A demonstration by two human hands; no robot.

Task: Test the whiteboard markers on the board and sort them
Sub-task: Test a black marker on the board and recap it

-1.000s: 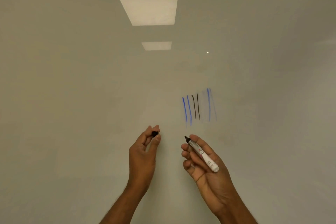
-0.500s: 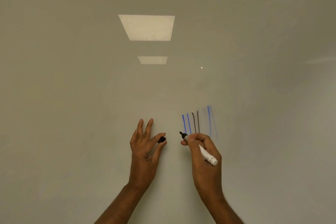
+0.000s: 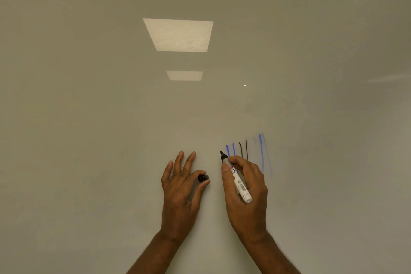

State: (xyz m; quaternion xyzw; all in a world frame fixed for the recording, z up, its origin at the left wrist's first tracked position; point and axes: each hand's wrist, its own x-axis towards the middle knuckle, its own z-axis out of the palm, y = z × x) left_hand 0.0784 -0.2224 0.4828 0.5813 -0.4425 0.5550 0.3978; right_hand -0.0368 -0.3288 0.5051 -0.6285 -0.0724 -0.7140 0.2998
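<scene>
Two grips: right hand (image 3: 249, 193) round marker (image 3: 241, 187), left hand (image 3: 179, 191) pinching cap (image 3: 203, 178)

White cylindrical plastic whiteboard marker (image 3: 238, 182): barcode label on barrel, black nib exposed, uncapped. Gripped in right hand (image 3: 246, 193), tilted, nib up-left, rear end down-right. Nib just left of leftmost blue stroke; contact with board unclear. Small black plastic cap (image 3: 203, 178): pinched between thumb and forefinger of left hand (image 3: 180, 193), left of marker, apart. Glossy pale whiteboard (image 3: 89, 118) bears near-upright test strokes: two blue strokes (image 3: 233, 149), two dark strokes (image 3: 246, 149), one blue stroke with faint streak beside it (image 3: 261, 153), rightmost.
</scene>
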